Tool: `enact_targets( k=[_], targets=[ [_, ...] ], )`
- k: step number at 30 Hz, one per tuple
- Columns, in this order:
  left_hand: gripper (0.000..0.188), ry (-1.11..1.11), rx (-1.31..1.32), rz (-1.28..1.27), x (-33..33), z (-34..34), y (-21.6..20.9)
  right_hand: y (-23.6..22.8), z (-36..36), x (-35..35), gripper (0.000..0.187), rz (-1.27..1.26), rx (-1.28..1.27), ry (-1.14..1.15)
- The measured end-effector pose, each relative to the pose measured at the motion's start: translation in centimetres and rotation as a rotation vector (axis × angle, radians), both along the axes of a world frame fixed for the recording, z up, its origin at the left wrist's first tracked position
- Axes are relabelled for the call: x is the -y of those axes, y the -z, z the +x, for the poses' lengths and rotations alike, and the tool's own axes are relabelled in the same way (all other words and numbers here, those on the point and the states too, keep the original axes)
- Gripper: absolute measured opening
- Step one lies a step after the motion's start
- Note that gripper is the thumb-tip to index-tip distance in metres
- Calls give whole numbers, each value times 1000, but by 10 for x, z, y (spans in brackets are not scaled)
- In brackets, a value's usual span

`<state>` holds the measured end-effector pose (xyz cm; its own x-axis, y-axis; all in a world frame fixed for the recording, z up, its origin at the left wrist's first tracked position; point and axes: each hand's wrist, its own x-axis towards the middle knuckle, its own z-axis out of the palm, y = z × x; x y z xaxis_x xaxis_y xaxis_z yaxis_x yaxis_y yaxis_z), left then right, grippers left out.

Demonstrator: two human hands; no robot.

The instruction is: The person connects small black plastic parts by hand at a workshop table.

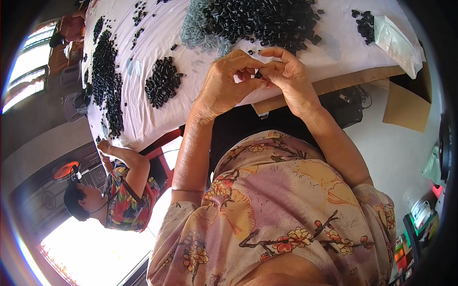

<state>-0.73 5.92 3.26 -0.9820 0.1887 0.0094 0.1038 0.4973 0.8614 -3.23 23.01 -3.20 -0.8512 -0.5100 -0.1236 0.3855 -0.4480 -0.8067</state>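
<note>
My left hand (226, 81) and my right hand (290, 78) meet over the near edge of the cloth-covered table (200, 90). Between their fingertips is a small black plastic piece (258, 75), pinched from both sides and mostly covered. Just beyond my hands lies a large heap of short black tubular pieces (267, 21). Against its left side rests a pile of small silvery metal parts (202, 28), too fine to make out singly. A smaller mound of black pieces (163, 82) sits to the left of my left hand.
Another long heap of black pieces (107, 81) runs along the table's left part. At the far right, a white plastic bag (396, 43) lies beside a few black pieces (365, 26). An open cardboard box (405, 105) stands below the right edge. A co-worker (129, 195) sits at the left.
</note>
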Motion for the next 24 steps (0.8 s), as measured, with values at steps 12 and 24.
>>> enact_targets(
  k=[12,24],
  targets=[
    [24,-125,-68,-12,-6,13,6,1,2,2,28,-3,-34,-38],
    [26,-703,-247,-442,91,21,41,3,5,2,15,142,-120,438]
  ],
)
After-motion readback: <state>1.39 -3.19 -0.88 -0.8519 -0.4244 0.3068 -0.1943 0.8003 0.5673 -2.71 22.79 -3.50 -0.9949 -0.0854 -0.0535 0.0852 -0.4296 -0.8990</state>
